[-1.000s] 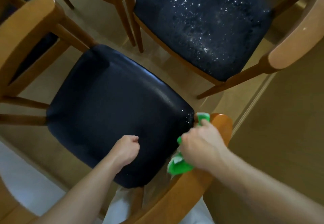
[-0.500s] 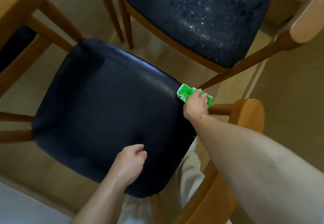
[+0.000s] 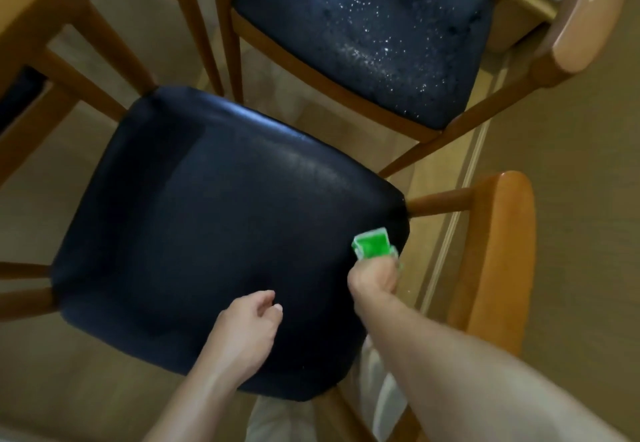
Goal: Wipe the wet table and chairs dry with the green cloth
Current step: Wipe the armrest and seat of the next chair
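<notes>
Since 0.5 s ago, the right hand (image 3: 372,277) has slid the green cloth (image 3: 374,245) back along the seat edge.
Its fingers grip the cloth on the near chair (image 3: 207,234); left hand (image 3: 247,329) hangs loose, holding nothing. Next, I think: wipe the wet chair (image 3: 363,33).

A pale tan floor (image 3: 571,171) spreads beneath the furniture, with a light seam line (image 3: 460,199) running along it from upper right toward the bottom. Light-coloured trousers (image 3: 273,421) show at the lower edge, left of that seam. A brass-toned strip (image 3: 519,2) sits on the floor at its upper right.
</notes>
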`<control>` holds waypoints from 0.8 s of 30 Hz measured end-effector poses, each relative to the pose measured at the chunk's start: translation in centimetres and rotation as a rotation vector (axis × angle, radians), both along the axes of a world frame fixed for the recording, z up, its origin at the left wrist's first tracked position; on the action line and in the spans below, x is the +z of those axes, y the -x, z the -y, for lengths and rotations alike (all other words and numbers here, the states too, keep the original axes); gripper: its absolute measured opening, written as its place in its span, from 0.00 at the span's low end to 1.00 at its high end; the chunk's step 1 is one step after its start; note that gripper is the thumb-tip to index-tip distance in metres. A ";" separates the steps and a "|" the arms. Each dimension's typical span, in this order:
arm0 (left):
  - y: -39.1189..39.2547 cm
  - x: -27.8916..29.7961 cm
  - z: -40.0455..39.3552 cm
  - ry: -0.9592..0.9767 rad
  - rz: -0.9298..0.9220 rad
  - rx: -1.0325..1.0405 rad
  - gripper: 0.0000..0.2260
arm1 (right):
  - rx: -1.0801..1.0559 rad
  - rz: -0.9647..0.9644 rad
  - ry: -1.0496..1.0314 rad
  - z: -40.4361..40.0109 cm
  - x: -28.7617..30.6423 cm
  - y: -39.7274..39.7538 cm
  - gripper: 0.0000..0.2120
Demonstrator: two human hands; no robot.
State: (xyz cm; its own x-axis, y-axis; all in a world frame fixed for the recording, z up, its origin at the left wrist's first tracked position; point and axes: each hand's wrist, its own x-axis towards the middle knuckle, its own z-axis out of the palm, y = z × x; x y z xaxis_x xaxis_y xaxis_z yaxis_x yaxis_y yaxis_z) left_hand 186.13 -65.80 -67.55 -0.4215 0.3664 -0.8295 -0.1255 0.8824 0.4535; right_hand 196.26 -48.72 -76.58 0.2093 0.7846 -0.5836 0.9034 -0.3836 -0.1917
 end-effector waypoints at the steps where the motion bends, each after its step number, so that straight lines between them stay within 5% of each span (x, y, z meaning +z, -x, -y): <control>1: 0.0 0.0 0.1 -0.008 -0.001 -0.012 0.19 | 0.124 -0.052 -0.064 -2.5 0.5 0.7 0.23; 6: 0.5 -0.7 -0.2 -0.051 -0.060 -0.041 0.18 | 0.741 -0.040 -0.123 -11.8 0.9 4.2 0.23; 11: 1.4 -1.0 -1.3 0.028 -0.160 -0.125 0.19 | 0.607 0.162 -0.151 -3.9 -1.0 1.0 0.30; 16: 2.2 -1.7 -0.4 0.164 -0.159 -0.106 0.21 | 0.519 0.290 0.193 6.1 0.8 -1.6 0.24; 21: 2.4 -2.1 2.0 0.245 -0.156 -0.071 0.21 | 1.006 0.100 0.535 14.4 4.7 -2.3 0.12; 24: 2.0 -2.5 3.4 0.272 -0.165 -0.041 0.21 | 1.368 0.027 0.525 16.7 4.9 -1.2 0.12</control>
